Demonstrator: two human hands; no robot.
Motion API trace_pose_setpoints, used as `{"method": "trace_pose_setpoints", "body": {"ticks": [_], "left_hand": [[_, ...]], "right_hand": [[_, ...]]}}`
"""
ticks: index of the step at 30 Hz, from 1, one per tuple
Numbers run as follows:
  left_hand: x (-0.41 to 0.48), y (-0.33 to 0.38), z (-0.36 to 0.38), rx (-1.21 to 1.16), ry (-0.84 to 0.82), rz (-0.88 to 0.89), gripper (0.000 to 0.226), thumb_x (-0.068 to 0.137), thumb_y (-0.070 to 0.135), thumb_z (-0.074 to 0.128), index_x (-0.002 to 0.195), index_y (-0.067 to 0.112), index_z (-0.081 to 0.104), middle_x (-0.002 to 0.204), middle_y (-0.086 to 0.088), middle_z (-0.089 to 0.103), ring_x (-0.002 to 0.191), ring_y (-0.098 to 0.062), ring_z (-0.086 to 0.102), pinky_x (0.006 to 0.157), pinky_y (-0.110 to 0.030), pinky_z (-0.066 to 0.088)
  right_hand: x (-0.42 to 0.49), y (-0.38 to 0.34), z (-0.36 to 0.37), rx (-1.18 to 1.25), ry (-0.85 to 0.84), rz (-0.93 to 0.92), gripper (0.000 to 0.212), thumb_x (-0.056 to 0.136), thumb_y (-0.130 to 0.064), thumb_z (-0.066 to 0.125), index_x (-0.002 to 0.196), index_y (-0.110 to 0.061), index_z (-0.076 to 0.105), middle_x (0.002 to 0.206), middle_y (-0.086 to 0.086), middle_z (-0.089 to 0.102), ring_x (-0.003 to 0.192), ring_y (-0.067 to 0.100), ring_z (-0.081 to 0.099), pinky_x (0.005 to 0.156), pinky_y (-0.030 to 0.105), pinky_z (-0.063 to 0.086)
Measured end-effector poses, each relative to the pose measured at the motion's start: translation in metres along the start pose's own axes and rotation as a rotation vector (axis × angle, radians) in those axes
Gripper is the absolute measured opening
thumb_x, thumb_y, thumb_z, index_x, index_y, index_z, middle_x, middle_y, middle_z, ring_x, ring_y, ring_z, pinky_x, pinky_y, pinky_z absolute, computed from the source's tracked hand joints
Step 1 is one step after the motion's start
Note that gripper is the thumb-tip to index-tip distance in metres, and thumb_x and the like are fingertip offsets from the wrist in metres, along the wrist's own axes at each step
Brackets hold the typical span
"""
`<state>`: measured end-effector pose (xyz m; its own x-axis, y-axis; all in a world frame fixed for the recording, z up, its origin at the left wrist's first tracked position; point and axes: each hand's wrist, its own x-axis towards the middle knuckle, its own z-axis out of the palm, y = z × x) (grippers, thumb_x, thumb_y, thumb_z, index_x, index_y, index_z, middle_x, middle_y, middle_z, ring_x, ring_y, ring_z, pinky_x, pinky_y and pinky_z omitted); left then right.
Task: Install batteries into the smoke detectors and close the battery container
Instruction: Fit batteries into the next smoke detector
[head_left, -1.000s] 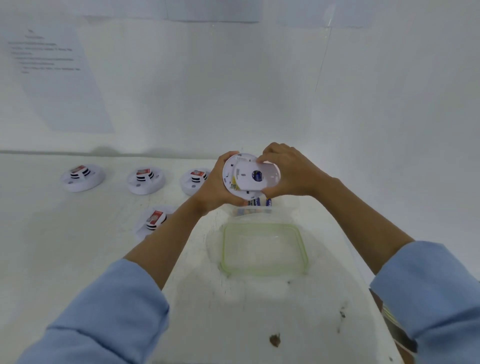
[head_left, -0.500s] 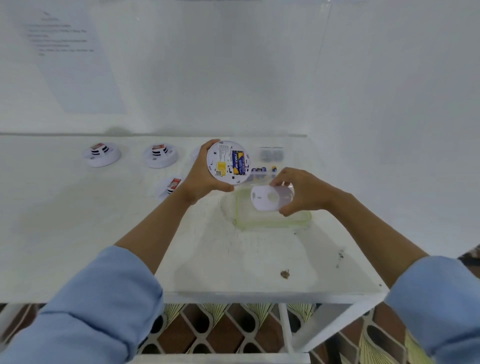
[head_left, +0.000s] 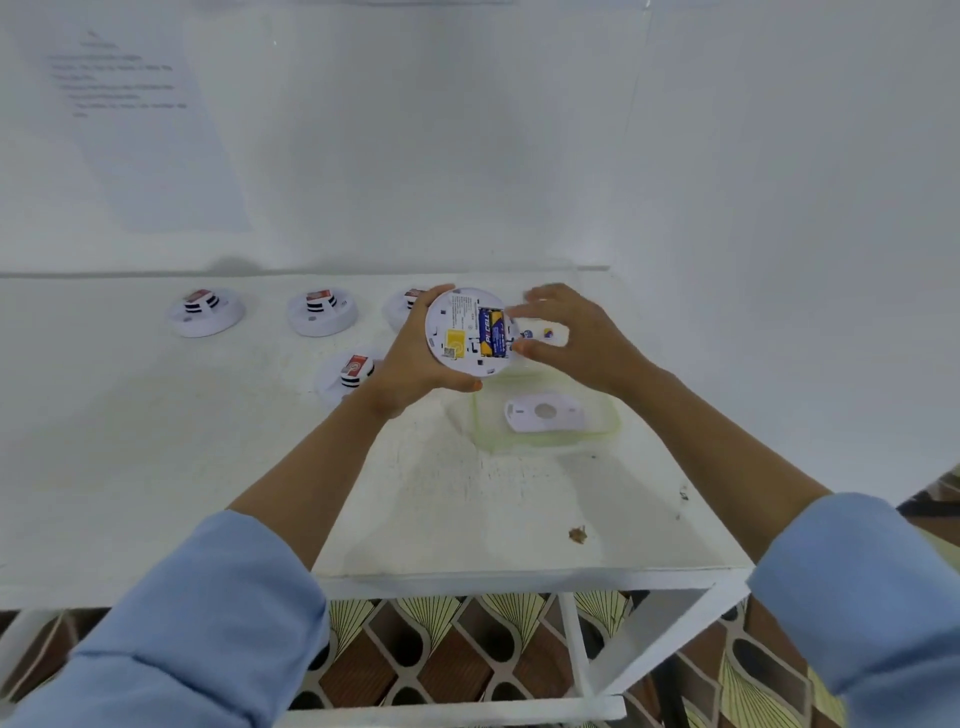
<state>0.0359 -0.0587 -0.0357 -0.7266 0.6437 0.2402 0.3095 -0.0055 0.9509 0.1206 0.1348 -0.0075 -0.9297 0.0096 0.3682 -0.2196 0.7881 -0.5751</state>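
Your left hand (head_left: 415, 356) grips the smoke detector (head_left: 457, 332) by its rim above the table's (head_left: 208, 467) right half, underside up, with batteries (head_left: 492, 332) seated in its bay. Your right hand (head_left: 576, 338) is open, fingers spread just beside it. The cover (head_left: 543, 413) lies on the container lid (head_left: 545, 440) near the right edge.

A white table (head_left: 156, 467) is set into a corner formed by a white far wall (head_left: 415, 156) and a white right wall (head_left: 779, 182); a printed sheet (head_left: 140, 130), text blurred, is seen on the far wall at left. A small brown stain (head_left: 577, 534) is seen near the table's near edge. Below, a brown, black and cream patterned floor (head_left: 447, 654) is shown.
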Motion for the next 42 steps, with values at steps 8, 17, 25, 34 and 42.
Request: {"method": "trace_pose_setpoints", "body": {"ticks": [8,17,25,34,42], "left_hand": [[0.043,0.006,0.008,-0.037,-0.028,0.026,0.104,0.047,-0.011,0.077,0.135,0.013,0.028,0.124,-0.002,0.046,0.105,-0.007,0.056,0.071,-0.021,0.054],[0.093,-0.005,0.007,-0.012,-0.029,-0.01,0.102,0.052,-0.024,0.075,0.134,0.015,0.027,0.117,0.005,0.048,0.096,0.007,0.058,0.069,-0.02,0.054],[0.108,-0.01,-0.003,-0.077,-0.021,-0.039,0.099,0.045,-0.011,0.073,0.129,0.02,0.031,0.113,0.005,0.051,0.094,-0.001,0.06,0.068,-0.024,0.055],[0.12,-0.017,-0.016,-0.075,-0.074,-0.039,0.099,0.051,-0.021,0.074,0.13,0.018,0.029,0.113,0.005,0.05,0.097,-0.005,0.059,0.069,-0.022,0.054],[0.128,-0.023,-0.019,-0.086,-0.093,-0.011,0.096,0.049,-0.007,0.075,0.129,0.019,0.03,0.117,0.001,0.048,0.104,-0.012,0.055,0.076,-0.026,0.055]], "right_hand": [[0.05,0.012,-0.015,-0.081,-0.091,-0.062,0.045,0.073,-0.026,0.076,0.117,-0.02,0.064,0.133,0.003,0.044,0.112,0.016,0.048,0.094,0.027,0.045],[0.095,0.045,-0.028,-0.126,-0.132,-0.116,0.04,0.075,-0.026,0.075,0.112,-0.015,0.067,0.136,0.004,0.045,0.106,0.022,0.056,0.093,0.037,0.05],[0.107,0.054,-0.023,-0.431,-0.136,-0.342,0.037,0.089,-0.027,0.059,0.121,-0.009,0.061,0.139,0.018,0.044,0.108,0.033,0.057,0.091,0.035,0.044],[0.117,0.066,-0.007,-0.667,-0.055,-0.634,0.028,0.08,-0.024,0.058,0.095,-0.003,0.07,0.101,0.025,0.068,0.078,0.033,0.069,0.045,0.032,0.055],[0.123,0.068,-0.01,-0.766,0.035,-0.865,0.041,0.061,-0.006,0.082,0.09,-0.006,0.053,0.093,0.013,0.072,0.086,0.031,0.069,0.044,0.027,0.053]]}}
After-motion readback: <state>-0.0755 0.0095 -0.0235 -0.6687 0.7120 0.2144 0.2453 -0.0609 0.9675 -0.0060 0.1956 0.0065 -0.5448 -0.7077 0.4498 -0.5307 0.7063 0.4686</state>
